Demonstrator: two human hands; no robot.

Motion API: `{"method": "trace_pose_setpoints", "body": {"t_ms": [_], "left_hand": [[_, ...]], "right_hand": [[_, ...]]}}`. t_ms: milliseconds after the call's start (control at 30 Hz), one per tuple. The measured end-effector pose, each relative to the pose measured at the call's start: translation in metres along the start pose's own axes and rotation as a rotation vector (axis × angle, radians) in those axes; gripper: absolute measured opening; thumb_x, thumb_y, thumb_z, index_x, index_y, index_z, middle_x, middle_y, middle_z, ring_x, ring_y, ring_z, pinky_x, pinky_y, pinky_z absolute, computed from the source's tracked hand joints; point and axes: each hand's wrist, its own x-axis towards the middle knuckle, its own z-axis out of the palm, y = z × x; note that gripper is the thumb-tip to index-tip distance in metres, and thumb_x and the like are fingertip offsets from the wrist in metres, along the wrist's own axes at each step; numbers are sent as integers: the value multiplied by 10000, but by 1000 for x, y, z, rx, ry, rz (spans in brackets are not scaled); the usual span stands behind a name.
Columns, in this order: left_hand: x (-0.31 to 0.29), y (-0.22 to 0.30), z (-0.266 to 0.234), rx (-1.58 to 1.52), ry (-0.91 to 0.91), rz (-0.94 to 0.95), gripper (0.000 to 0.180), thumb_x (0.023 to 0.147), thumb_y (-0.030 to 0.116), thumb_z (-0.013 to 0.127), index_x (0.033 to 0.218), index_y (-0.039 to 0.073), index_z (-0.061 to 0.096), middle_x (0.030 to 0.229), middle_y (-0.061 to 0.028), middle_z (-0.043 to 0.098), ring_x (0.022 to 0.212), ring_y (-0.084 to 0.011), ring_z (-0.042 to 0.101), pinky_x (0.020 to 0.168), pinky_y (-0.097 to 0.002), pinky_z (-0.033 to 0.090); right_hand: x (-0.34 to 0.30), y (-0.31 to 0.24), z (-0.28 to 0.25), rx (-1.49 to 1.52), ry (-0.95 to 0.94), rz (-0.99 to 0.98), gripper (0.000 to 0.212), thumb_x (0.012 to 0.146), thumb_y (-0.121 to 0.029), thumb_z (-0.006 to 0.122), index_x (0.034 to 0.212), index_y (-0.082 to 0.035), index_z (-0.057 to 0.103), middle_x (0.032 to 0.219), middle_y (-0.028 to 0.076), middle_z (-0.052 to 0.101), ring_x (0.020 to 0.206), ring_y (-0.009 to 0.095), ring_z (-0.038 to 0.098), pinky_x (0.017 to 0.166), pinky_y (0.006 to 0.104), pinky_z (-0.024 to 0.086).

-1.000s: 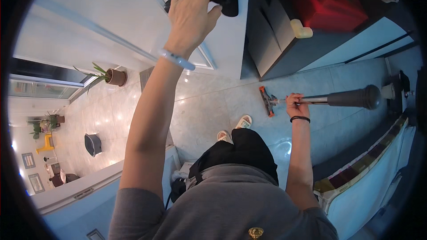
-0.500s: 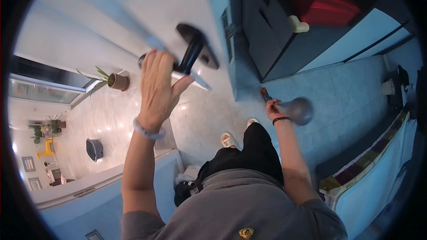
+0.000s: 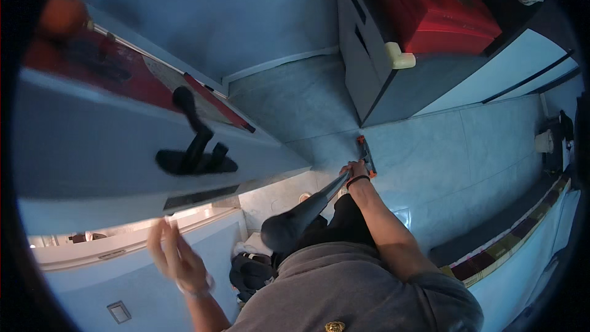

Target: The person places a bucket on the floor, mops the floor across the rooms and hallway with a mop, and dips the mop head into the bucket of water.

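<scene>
My left hand (image 3: 178, 258) is off the door and slightly blurred, its fingers apart and nothing in them. It is nearest to the lower edge of the door (image 3: 92, 141), which bears a black lever handle (image 3: 198, 138) on a dark plate. My right hand (image 3: 355, 173) is closed round the shaft of a long-handled floor tool (image 3: 301, 212). This has a thick dark grip end towards my body and a narrow head with orange ends down at the floor. Whether it is a mop or a brush cannot be made out.
A grey cabinet (image 3: 375, 67) stands ahead, with a red box (image 3: 452, 21) on top and a pale corner guard (image 3: 399, 56). Dark shoes (image 3: 252, 270) lie by the wall at my left. At right is a cloth-edged bed or bench (image 3: 510, 240). Tiled floor (image 3: 424, 154) spreads between.
The door has swung across, covering most of the bright room at left. My left hand has let go of its handle and dropped back. My right hand has moved left, and the tool's shaft has turned.
</scene>
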Motion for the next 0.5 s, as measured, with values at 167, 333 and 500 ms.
{"method": "trace_pose_setpoints", "body": {"t_ms": [167,333,500], "left_hand": [[33,90,8,-896,130,-278,644,621,307,643,1099,8,331,1070,-158,396,989,-259,420,818,-358,365],[81,97,37,-1670,-182,-300,552,658,265,561,1065,-24,324,768,-146,494,647,-241,512,586,-324,447],[106,105,31,-2044,-143,-469,188,716,146,544,598,33,451,506,-145,527,463,-215,547,451,-306,455]], "right_hand": [[-2,11,9,-21,43,62,110,747,-64,382,702,-138,315,431,-4,329,362,124,394,370,272,345],[-2,19,28,-54,-61,76,81,740,-86,391,695,-109,328,432,-2,345,365,123,367,366,269,335],[14,11,54,-166,-212,66,85,732,-104,394,673,-98,334,429,10,348,370,139,365,357,271,331]]}}
